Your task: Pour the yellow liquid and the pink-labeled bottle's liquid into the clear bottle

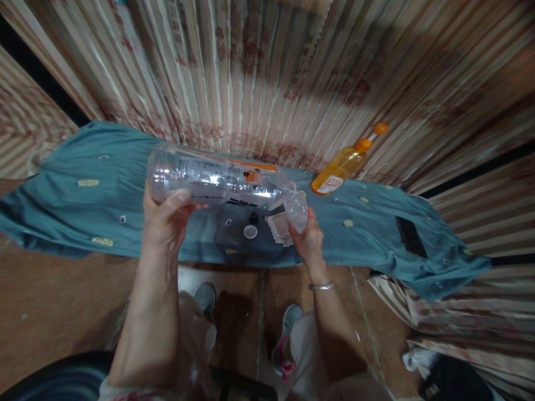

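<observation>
**Fingers Clamped on Bottle and Cup**

Fingers (pixel 178 199) of the left hand (pixel 165 223) clamp the clear bottle (pixel 217 178), held level above the teal-covered desk (pixel 83 206). Right hand (pixel 307 239) fingers grip a small clear cup (pixel 297 210) at the bottle's mouth. Orange bottle (pixel 340 167) lies near the desk's far edge.

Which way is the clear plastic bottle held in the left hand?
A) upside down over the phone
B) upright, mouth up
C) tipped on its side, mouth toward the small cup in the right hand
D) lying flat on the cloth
C: the left hand grips the base end of the clear bottle, which lies nearly level in the air with its mouth at the small clear cup held by the right hand.
</observation>
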The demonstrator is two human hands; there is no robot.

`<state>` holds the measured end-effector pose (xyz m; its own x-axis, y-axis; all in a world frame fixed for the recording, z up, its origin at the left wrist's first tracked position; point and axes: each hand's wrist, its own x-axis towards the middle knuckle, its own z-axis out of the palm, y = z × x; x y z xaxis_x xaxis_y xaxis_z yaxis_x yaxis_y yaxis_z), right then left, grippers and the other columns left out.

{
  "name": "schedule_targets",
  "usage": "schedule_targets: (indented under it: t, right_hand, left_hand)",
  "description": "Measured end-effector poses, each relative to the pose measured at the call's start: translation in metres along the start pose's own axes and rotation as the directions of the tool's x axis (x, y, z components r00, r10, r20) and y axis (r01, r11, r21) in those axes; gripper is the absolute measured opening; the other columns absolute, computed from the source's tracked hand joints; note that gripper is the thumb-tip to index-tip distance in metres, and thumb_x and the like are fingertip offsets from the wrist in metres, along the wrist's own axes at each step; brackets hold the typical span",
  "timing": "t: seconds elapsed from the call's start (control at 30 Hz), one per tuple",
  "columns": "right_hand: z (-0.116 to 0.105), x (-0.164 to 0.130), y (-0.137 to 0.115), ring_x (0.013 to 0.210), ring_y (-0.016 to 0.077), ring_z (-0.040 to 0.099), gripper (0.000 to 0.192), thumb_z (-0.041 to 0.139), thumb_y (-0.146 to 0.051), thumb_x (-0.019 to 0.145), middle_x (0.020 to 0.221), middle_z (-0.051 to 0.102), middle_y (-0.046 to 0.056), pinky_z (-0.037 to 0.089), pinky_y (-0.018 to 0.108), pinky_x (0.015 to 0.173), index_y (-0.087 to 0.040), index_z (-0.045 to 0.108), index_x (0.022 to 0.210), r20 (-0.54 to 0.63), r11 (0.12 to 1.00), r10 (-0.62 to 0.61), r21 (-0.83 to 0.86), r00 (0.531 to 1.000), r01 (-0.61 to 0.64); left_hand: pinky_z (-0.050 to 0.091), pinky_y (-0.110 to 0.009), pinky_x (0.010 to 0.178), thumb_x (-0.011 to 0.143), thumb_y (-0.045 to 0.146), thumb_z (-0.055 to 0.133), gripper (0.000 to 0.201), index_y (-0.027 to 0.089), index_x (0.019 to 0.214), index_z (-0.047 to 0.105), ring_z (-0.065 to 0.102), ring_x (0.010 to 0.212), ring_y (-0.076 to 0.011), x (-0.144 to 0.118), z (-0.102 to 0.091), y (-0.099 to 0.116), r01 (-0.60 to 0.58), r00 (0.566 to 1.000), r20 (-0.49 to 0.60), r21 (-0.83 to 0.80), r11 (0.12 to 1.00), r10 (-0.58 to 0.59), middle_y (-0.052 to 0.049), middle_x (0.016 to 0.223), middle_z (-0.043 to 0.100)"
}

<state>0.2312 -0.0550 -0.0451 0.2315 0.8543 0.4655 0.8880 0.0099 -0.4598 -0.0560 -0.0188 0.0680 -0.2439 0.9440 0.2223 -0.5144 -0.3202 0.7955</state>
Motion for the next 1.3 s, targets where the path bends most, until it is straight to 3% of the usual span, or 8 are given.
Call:
schedule_targets:
  t: [1.3]
  right_hand:
    - [0.0008,0.0,0.0007,0.112,0.0271,0.06,0.066,0.06,-0.034,0.079,0.126,0.06,0.019,0.051,0.042,0.09,-0.012,0.036,0.137,-0.007,1.0,-0.002,0.002,1.0,0.002]
  left_hand:
    - [0.052,-0.024,0.042,0.049,0.019,0.079,0.092,0.026,0.133,0.041,0.064,0.06,-0.017,0.0008,-0.0032,-0.0006,0.008,0.999,0.04,0.007,1.0,-0.008,0.001,0.079,0.067]
